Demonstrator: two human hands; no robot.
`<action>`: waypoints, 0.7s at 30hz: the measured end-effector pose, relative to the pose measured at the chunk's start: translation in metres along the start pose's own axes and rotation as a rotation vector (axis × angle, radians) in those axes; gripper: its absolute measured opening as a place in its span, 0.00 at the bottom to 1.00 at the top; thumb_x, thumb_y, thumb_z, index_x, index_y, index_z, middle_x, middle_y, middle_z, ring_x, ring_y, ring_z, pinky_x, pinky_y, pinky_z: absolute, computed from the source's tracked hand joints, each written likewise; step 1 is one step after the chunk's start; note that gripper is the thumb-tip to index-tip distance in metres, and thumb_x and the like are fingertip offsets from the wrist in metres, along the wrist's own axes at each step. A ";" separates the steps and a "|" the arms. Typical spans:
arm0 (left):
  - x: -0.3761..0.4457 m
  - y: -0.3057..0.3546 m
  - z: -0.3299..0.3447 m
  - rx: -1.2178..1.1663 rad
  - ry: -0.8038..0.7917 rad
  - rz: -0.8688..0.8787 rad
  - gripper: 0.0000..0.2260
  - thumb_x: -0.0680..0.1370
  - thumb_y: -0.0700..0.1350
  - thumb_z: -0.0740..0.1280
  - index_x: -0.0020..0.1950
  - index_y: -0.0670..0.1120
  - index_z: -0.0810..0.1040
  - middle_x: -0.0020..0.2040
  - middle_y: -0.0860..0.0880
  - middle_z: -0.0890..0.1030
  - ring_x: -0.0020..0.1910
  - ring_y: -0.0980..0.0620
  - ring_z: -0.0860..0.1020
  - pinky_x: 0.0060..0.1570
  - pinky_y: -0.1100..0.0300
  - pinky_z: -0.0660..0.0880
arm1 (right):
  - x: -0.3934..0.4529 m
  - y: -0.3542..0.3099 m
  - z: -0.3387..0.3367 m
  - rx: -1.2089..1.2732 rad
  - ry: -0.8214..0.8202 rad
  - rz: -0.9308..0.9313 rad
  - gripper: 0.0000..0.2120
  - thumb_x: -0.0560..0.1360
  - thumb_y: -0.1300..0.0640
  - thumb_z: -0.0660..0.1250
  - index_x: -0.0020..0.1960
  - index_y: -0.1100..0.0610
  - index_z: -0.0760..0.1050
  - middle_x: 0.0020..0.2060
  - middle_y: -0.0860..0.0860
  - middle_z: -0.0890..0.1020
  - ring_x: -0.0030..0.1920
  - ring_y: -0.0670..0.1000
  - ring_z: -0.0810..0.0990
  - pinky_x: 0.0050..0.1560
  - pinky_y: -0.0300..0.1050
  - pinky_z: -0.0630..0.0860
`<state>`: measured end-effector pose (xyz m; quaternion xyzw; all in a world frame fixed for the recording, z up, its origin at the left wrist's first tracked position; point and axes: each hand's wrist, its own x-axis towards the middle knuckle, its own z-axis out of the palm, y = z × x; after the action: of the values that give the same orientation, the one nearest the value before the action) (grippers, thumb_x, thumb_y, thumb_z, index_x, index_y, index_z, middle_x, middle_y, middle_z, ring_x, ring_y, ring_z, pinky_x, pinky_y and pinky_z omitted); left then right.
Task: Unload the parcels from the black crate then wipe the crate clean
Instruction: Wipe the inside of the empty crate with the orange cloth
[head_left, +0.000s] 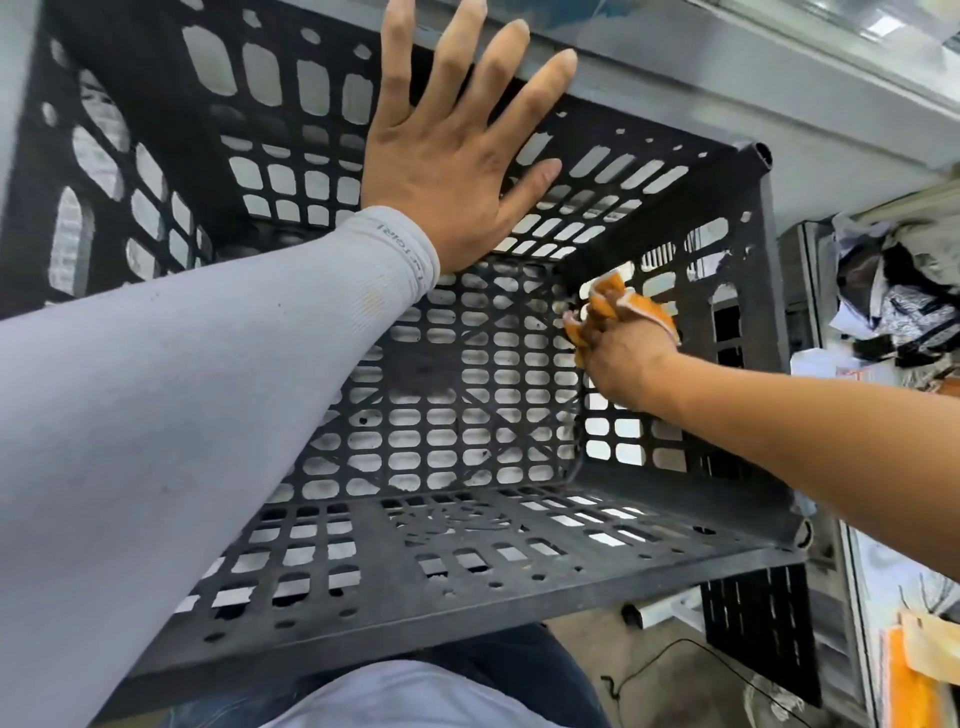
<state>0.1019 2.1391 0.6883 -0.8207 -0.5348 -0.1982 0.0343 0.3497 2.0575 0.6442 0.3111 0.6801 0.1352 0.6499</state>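
Left hand (441, 171) lay flat, fingers spread straight, against the black crate (467, 566) far wall, upper centre. Right hand (623, 364) gripped an orange cloth (613, 306), fingers curled, pressed into the crate's right inner corner.

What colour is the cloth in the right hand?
Orange with a pale edge, the cloth shows in the head view.

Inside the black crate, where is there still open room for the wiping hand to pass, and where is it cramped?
The black crate holds no parcels. Its perforated floor is bare from the near wall to the left wall, below the left hand stretched flat over the far side. It is tight in the far right corner, where the right hand grips the orange cloth against the wall.
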 end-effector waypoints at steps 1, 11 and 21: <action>0.000 0.000 0.000 0.004 0.003 0.004 0.29 0.84 0.65 0.49 0.83 0.56 0.52 0.82 0.44 0.59 0.82 0.39 0.53 0.76 0.34 0.41 | -0.007 -0.005 0.000 -0.003 0.014 -0.003 0.28 0.84 0.48 0.48 0.84 0.51 0.53 0.83 0.50 0.56 0.82 0.65 0.45 0.77 0.67 0.46; 0.000 0.002 0.000 0.024 0.023 0.026 0.30 0.84 0.66 0.48 0.84 0.55 0.52 0.81 0.43 0.60 0.82 0.38 0.53 0.75 0.35 0.40 | -0.028 -0.023 0.011 0.026 -0.085 -0.159 0.24 0.83 0.54 0.53 0.78 0.52 0.67 0.77 0.53 0.69 0.78 0.67 0.57 0.70 0.68 0.64; 0.000 0.001 0.003 0.027 0.031 0.028 0.30 0.84 0.65 0.49 0.84 0.54 0.52 0.81 0.43 0.60 0.82 0.38 0.53 0.76 0.34 0.41 | -0.063 -0.046 -0.001 0.014 -0.215 -0.301 0.22 0.86 0.52 0.50 0.79 0.51 0.66 0.76 0.53 0.70 0.79 0.68 0.53 0.74 0.73 0.46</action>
<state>0.1036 2.1393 0.6861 -0.8244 -0.5253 -0.2032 0.0561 0.3348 1.9851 0.6674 0.2232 0.6465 -0.0024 0.7295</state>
